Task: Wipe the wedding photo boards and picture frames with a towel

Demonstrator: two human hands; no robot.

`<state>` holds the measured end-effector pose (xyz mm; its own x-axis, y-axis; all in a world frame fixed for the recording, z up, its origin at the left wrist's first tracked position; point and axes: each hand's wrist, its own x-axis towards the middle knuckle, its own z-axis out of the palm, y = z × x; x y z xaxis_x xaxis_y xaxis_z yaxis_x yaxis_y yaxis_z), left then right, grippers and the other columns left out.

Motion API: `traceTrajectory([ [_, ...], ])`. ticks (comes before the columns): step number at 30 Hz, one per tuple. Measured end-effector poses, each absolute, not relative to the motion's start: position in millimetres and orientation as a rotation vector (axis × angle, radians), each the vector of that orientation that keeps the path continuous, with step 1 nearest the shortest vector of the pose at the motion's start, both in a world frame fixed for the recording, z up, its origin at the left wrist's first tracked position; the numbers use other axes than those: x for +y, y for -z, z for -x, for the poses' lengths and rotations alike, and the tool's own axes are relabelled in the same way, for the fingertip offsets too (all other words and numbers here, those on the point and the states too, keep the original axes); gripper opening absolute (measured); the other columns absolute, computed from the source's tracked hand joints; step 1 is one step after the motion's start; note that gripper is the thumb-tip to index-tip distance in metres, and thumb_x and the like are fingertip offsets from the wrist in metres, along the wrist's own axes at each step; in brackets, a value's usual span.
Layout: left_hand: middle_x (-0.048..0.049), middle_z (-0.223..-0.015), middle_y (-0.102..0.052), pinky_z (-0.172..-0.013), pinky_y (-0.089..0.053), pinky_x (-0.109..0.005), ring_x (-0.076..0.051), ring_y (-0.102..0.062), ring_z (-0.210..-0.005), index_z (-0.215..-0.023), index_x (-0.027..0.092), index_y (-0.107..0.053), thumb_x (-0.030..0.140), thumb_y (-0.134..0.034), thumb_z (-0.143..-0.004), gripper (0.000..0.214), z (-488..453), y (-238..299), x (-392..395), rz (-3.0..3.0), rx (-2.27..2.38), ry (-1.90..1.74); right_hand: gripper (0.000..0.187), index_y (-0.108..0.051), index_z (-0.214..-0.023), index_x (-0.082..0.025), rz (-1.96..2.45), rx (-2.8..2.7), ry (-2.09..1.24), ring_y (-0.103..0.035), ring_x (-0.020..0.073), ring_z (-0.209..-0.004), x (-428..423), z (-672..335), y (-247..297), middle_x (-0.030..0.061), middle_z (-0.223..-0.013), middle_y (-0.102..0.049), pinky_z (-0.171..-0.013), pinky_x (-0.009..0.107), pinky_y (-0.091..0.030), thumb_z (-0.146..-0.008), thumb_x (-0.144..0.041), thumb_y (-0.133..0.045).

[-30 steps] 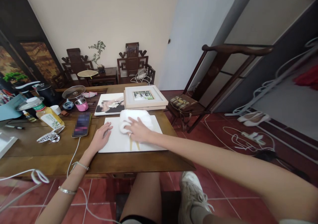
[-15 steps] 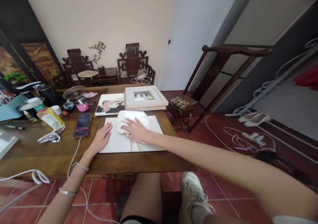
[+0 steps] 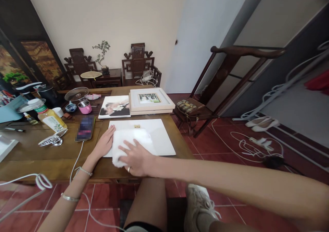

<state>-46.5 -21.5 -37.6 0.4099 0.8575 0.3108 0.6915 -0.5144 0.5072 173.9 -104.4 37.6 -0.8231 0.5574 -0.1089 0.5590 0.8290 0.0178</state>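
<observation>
Hands, two: right hand (image 3: 139,160) spread on one thick white fleecy cloth (image 3: 120,137), now drawn to the near edge of one flat white rectangular board (image 3: 162,139), baring one small gold-coloured fitting (image 3: 137,126), so contact seems shifted nearward; left hand (image 3: 105,142) flat at the board's left edge; beyond, one rectangular photo panel (image 3: 120,110).

The white board (image 3: 161,137) is rectangular and lies flat on the table (image 3: 48,160), with a small yellowish mark (image 3: 137,126) near its far edge. The white cloth (image 3: 130,135), fluffy in texture, covers the board's near-left area and extends past its near edge.
</observation>
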Motion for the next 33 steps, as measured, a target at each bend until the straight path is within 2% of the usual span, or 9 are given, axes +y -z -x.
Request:
traceTrajectory([
  [4,-0.013,-0.152,-0.036,-0.119,-0.021,-0.048,-0.024,-0.029,-0.143,-0.142,0.012,-0.044,0.037,-0.032,-0.097,0.053,44.8,39.9,-20.8,-2.356,1.381,-0.796,0.041,-0.054,-0.13,-0.021,-1.098,2.911,0.013,-0.027,0.0374,-0.14,-53.6,-184.6,-34.1,0.0136,-0.152,-0.035,-0.105,0.065,-0.028,-0.089,-0.029,-0.05],
  [9,-0.0126,-0.154,-0.032,-0.12,-0.018,-0.043,-0.023,-0.028,-0.144,-0.145,0.011,-0.038,0.047,-0.029,-0.097,0.06,39.3,30.3,-28.2,-2.231,1.403,-0.819,0.041,-0.052,-0.132,-0.018,-1.221,2.848,0.001,-0.029,0.0398,-0.138,-16.9,-173.7,-34.7,0.0166,-0.15,-0.037,-0.102,0.068,-0.028,-0.091,-0.026,-0.046],
  [14,-0.0089,-0.159,-0.023,-0.121,-0.013,-0.038,-0.02,-0.019,-0.147,-0.152,0.013,-0.023,0.052,-0.019,-0.099,0.066,33.8,16.5,-38.3,-2.13,1.356,-1.001,0.037,-0.058,-0.125,-0.021,-0.802,3.025,-0.051,-0.025,0.0388,-0.14,-50.2,-158.9,-34.7,0.0134,-0.151,-0.037,-0.105,0.065,-0.025,-0.089,-0.028,-0.051],
  [17,-0.0086,-0.159,-0.022,-0.121,-0.013,-0.039,-0.021,-0.019,-0.147,-0.152,0.014,-0.023,0.052,-0.017,-0.099,0.065,32.9,15.0,-39.9,-2.146,1.308,-1.114,0.033,-0.063,-0.116,-0.019,-0.437,3.107,-0.064,-0.034,0.0385,-0.135,-72.4,-167.9,-36.1,0.0155,-0.144,-0.046,-0.102,0.061,-0.031,-0.084,-0.024,-0.055],
  [20,-0.0101,-0.157,-0.027,-0.12,-0.019,-0.039,-0.021,-0.027,-0.144,-0.15,0.013,-0.027,0.05,-0.022,-0.1,0.063,32.5,17.6,-38.6,-2.13,1.317,-1.098,0.027,-0.065,-0.108,-0.02,-0.272,3.158,-0.001,-0.044,0.0329,-0.128,-79.8,-187.5,-38.5,0.0141,-0.133,-0.057,-0.101,0.053,-0.035,-0.083,-0.023,-0.056],
  [24,-0.0107,-0.151,-0.04,-0.118,-0.022,-0.043,-0.023,-0.034,-0.141,-0.144,0.014,-0.041,0.049,-0.029,-0.098,0.059,32.9,24.3,-33.5,-2.208,1.339,-0.928,0.027,-0.063,-0.11,-0.019,-0.608,3.127,0.15,-0.057,0.0284,-0.111,-62.8,-206.8,-44.0,0.0155,-0.117,-0.065,-0.096,0.047,-0.039,-0.086,-0.022,-0.051],
  [28,-0.0102,-0.146,-0.047,-0.117,-0.024,-0.048,-0.026,-0.035,-0.14,-0.134,0.016,-0.054,0.046,-0.034,-0.097,0.052,33.9,28.1,-29.0,-2.296,1.342,-0.843,0.03,-0.062,-0.112,-0.016,-1.075,3.007,0.358,-0.064,0.0287,-0.091,-27.8,-198.9,-52.8,0.0163,-0.107,-0.068,-0.081,0.041,-0.047,-0.089,-0.023,-0.045],
  [30,-0.0086,-0.146,-0.048,-0.117,-0.025,-0.049,-0.027,-0.037,-0.14,-0.131,0.019,-0.058,0.043,-0.037,-0.096,0.048,33.8,26.6,-29.1,-2.323,1.336,-0.842,0.032,-0.061,-0.114,-0.015,-1.172,3.003,0.416,-0.065,0.0279,-0.091,-11.1,-185.2,-56.3,0.0148,-0.106,-0.069,-0.078,0.038,-0.048,-0.091,-0.023,-0.038],
  [33,-0.0069,-0.143,-0.052,-0.115,-0.03,-0.047,-0.027,-0.043,-0.135,-0.128,0.021,-0.061,0.038,-0.04,-0.095,0.042,33.1,21.0,-31.5,-2.358,1.312,-0.838,0.037,-0.059,-0.118,-0.015,-1.223,3.042,0.481,-0.061,0.0256,-0.105,7.5,-158.5,-58.3,0.0117,-0.118,-0.066,-0.086,0.034,-0.046,-0.094,-0.023,-0.032],
])
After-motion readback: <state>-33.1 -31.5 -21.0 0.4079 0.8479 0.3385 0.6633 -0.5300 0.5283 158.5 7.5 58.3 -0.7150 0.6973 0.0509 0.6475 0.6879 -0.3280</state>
